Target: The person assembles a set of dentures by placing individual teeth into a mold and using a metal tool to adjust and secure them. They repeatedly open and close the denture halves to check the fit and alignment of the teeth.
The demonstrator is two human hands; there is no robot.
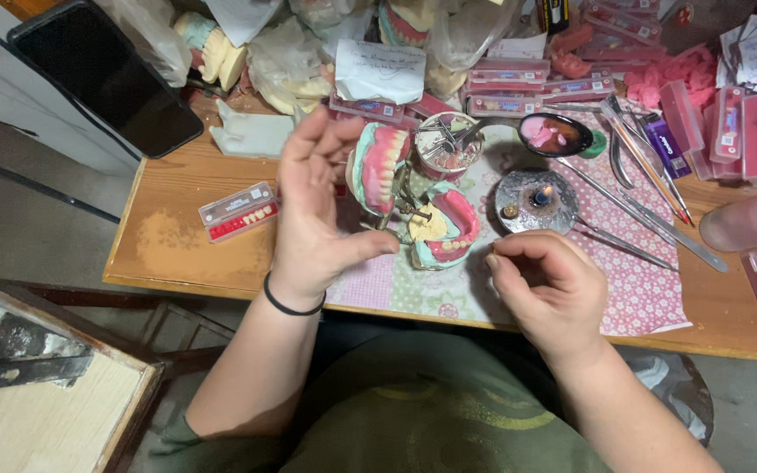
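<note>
Two bare hands over a wooden workbench [177,245], one denture model between them. Left hand [317,219]: raised, fingers loosely spread and curled, thumb tip [378,245] reaching toward the base of the denture model; a black band [289,307] circles the wrist. Whether the fingers actually touch the model cannot be told from this angle. Denture model on articulator [418,197]: two hinged halves swung open, pink wax gums with white teeth on pale green and cream plaster, just right of the left palm and just above-left of the right hand. Right hand [549,285]: closed into a loose fist, thumb against forefinger as if pinching something small, though nothing can be made out in the pinch. Small alcohol burner [536,201]: round metal dish with a lit flame, directly beyond the right hand. Black bowl [554,133] with pink wax: farther beyond the burner. Metal hand instruments [641,188]: several, fanned out right of the burner. Floral cloth mat [650,289]: under the model and right hand. Tooth card [238,210], red strip with a row of white teeth: left of the left hand. Dark phone [102,74]: far left, well apart. Stacked pink tooth boxes [536,83]: beyond both hands.
</note>
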